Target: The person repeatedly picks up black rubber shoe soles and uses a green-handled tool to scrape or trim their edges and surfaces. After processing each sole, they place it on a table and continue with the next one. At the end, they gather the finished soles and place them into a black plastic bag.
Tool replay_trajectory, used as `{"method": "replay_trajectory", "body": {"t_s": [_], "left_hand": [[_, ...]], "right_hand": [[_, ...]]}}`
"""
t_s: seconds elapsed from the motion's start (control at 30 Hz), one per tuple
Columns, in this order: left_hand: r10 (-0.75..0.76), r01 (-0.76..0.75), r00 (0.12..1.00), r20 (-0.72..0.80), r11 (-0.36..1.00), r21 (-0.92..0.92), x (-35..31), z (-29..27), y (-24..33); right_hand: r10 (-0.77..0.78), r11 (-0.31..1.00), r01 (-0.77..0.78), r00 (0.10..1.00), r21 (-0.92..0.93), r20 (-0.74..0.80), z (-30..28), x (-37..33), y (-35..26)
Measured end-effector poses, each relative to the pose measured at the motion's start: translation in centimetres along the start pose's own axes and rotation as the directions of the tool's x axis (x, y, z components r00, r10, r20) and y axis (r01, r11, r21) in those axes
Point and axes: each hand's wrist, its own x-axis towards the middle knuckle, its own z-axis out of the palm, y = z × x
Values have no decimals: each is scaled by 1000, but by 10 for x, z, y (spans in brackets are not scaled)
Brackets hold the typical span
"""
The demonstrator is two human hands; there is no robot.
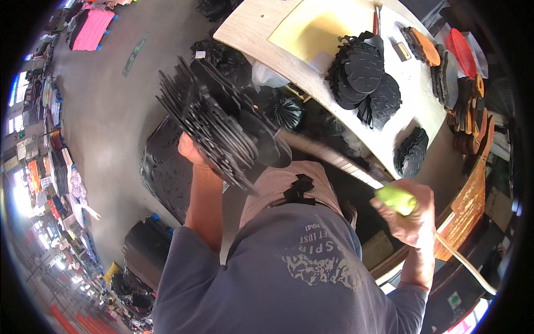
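Observation:
My left hand (193, 151) grips a thick fanned bundle of thin black shoe sole pieces (214, 119), holding it up in front of me; most of its fingers are hidden behind the pieces. My right hand (410, 218) is closed round the lime-green handle (396, 199) of a long narrow tool. Its brownish shaft (334, 156) is smeared by motion, so I cannot tell its exact kind. The far end of the shaft reaches the edge of the bundle; whether it touches is unclear.
A pale table (414, 100) ahead to the right bears piled black soles (359, 72) and a smaller stack (411, 151). Orange and brown sole pieces (470, 119) and a red dish (461, 53) lie at the far right. Black plastic bags (283, 108) sit below the table's left edge.

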Motion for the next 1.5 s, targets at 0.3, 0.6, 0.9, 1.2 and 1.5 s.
{"method": "replay_trajectory", "body": {"t_s": [0.3,0.6,0.9,1.2,1.5], "left_hand": [[-153,158,987,-56,983,98,3,24,4],[-405,558,807,-430,760,332,-4,115,-47],[-483,604,793,-371,548,578,-28,168,-76],[45,-198,980,193,298,934,1,124,-93],[-109,155,988,-110,620,769,-7,140,-100]], "right_hand": [[298,952,-296,954,-73,21,5,-28,27],[-219,965,192,965,-178,-146,53,-1,25],[93,554,9,993,833,-73,107,48,40],[254,-55,-86,962,995,97,125,35,75],[286,-159,-50,954,986,94,117,25,74]]}}
